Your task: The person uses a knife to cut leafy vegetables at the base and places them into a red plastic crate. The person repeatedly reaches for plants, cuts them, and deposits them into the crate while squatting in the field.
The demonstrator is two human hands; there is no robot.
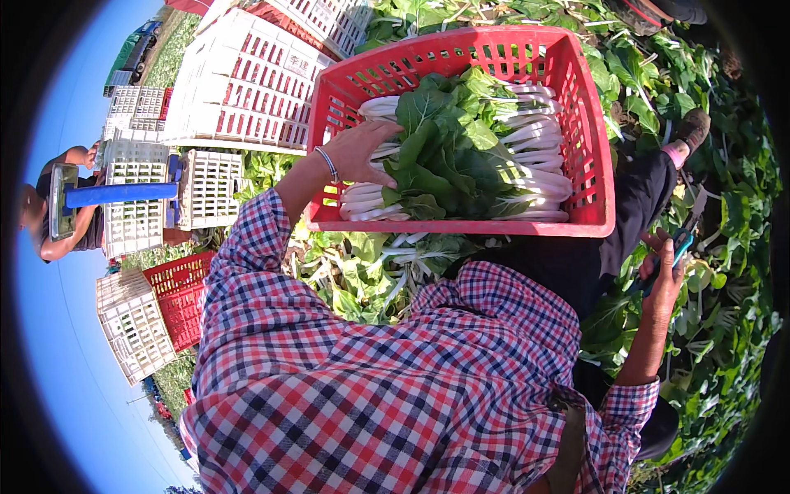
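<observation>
In front of me is a red plastic crate (603,179) with slotted walls. Leafy greens (453,139) with thick white stalks, probably bok choy, lie in it in two rows, the leaves meeting in the middle and the stalks toward the ends. My left hand (364,151), a metal bangle at its wrist, rests on the left row with thumb and fingers spread over stalks and leaves. Out to the right, above the plants, my right hand (663,272) grips a cutting tool (684,241) with a pale blade and a teal and dark handle; knife or shears, I cannot tell.
White plastic crates (247,86), some bearing writing, stand left of the red crate. More white and red crates (182,302) lie farther left. A person (74,204) is behind a blue-handled device (120,194). Leafy plants (710,346) cover the ground; a truck (133,52) stands far off.
</observation>
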